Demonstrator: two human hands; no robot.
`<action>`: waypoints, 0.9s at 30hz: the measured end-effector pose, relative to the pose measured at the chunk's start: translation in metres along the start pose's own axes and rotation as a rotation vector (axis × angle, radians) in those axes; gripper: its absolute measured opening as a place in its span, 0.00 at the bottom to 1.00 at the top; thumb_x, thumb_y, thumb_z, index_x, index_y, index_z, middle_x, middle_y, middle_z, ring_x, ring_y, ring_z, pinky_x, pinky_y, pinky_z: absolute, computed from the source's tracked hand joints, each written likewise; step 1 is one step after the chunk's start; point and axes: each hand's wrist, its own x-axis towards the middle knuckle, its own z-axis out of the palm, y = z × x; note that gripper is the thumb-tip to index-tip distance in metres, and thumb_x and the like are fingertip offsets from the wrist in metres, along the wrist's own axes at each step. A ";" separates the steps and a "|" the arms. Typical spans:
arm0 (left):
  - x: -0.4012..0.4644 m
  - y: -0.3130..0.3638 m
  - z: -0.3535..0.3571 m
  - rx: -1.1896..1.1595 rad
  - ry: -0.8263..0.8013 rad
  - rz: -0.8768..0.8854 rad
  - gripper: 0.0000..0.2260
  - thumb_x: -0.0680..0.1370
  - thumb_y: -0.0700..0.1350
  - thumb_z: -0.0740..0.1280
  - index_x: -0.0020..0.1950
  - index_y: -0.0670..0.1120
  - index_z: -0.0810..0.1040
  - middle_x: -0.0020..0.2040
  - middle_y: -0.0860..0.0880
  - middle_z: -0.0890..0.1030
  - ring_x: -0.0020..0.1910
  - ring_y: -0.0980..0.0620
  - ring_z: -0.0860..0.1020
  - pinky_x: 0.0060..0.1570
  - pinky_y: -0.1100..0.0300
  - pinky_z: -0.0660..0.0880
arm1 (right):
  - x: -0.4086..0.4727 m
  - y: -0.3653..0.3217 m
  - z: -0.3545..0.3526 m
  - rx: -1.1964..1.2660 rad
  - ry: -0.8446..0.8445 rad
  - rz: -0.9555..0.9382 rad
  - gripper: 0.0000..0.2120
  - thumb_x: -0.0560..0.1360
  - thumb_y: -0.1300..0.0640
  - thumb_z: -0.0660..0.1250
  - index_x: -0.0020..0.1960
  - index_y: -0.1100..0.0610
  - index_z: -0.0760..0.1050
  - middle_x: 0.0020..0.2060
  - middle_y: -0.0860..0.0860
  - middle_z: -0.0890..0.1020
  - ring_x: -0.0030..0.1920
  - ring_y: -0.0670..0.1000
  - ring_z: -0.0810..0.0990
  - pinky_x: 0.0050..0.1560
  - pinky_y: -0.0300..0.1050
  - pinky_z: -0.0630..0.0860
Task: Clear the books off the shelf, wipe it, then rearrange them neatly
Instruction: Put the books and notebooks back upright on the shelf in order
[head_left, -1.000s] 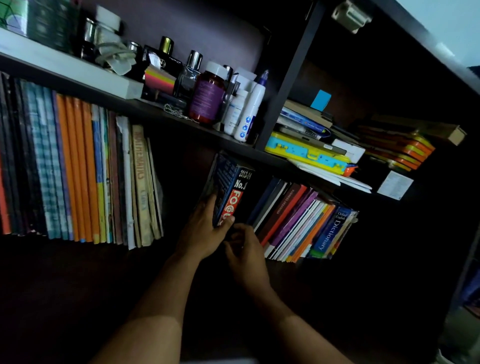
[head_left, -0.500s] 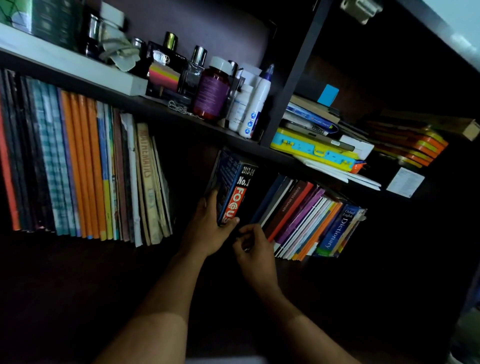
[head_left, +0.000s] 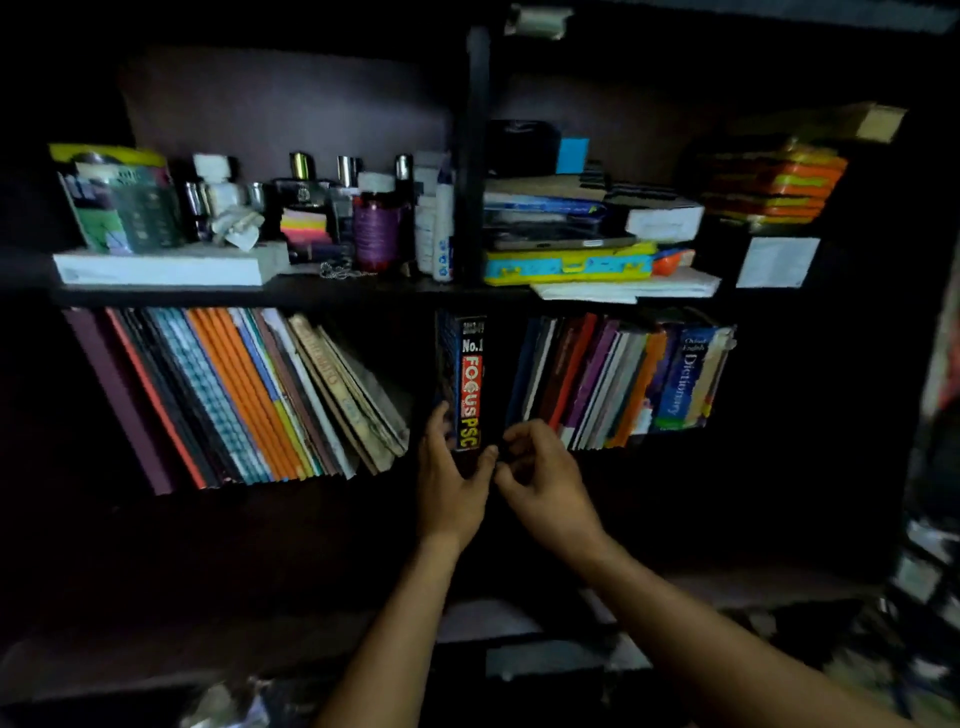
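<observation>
The dark shelf (head_left: 363, 299) fills the wall, its lower level holding a long row of thin books (head_left: 234, 395) leaning rightward on the left and a second leaning bunch (head_left: 597, 384) with a blue dictionary (head_left: 683, 376) on the right. Between them, standing upright and alone in the gap, is the thick book (head_left: 467, 379) with "FOCUS" down its spine. It looks heavy and stiff for its size, with a glossy cover that might slip, so I'd take it low, by both covers. The left hand (head_left: 449, 483) grips its lower left edge, fingers behind and thumb at the spine; the right hand (head_left: 545, 478) is just beside it, fingers curled at the bottom corner, though I cannot tell whether they hold anything. Above, bottles (head_left: 376, 228) and a yellow case (head_left: 569, 265) crowd the upper level, clear of the lift.
</observation>
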 end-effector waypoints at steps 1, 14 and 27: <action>-0.013 0.009 0.001 -0.037 -0.035 -0.026 0.32 0.78 0.44 0.73 0.77 0.56 0.62 0.70 0.47 0.74 0.62 0.54 0.78 0.60 0.57 0.76 | -0.007 -0.006 -0.011 0.015 0.014 -0.002 0.11 0.76 0.59 0.71 0.55 0.52 0.74 0.48 0.49 0.78 0.45 0.43 0.79 0.45 0.31 0.74; -0.220 0.201 0.170 0.102 -0.774 0.207 0.07 0.81 0.45 0.66 0.57 0.56 0.79 0.48 0.55 0.84 0.47 0.59 0.82 0.47 0.57 0.78 | -0.198 -0.045 -0.319 -0.321 0.067 0.214 0.09 0.73 0.57 0.66 0.52 0.50 0.73 0.46 0.48 0.77 0.46 0.45 0.77 0.48 0.42 0.75; -0.431 0.224 0.316 0.309 -1.496 0.106 0.30 0.66 0.71 0.68 0.65 0.61 0.76 0.58 0.51 0.82 0.57 0.49 0.82 0.58 0.48 0.80 | -0.487 -0.036 -0.558 -1.072 0.214 1.219 0.36 0.73 0.30 0.62 0.74 0.49 0.64 0.70 0.54 0.69 0.70 0.59 0.68 0.66 0.58 0.71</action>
